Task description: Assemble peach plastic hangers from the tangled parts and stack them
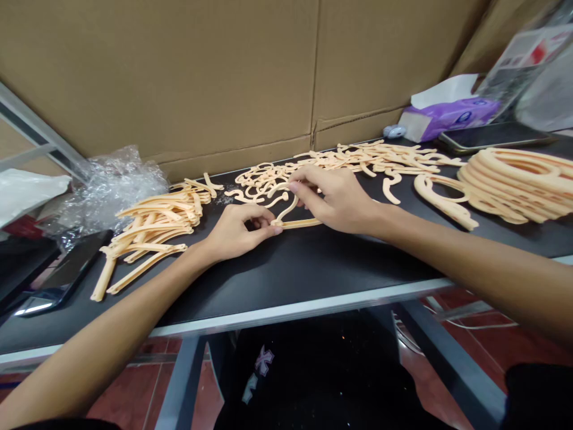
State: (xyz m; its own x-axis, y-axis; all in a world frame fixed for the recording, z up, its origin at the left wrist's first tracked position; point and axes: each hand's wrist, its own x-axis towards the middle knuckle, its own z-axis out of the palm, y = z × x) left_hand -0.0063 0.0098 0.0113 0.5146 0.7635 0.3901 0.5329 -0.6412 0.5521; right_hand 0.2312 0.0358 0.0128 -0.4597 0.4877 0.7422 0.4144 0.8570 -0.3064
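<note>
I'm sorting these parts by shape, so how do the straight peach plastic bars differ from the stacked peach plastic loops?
The straight bars are long and narrow, while the stacked loops are rounded. The bars lie in a loose, crisscrossed heap, but the loops overlap in a tidier row. The bars sit left of the hands, the loops right of them. Both are peach-coloured and lie on the same black table top.
</note>
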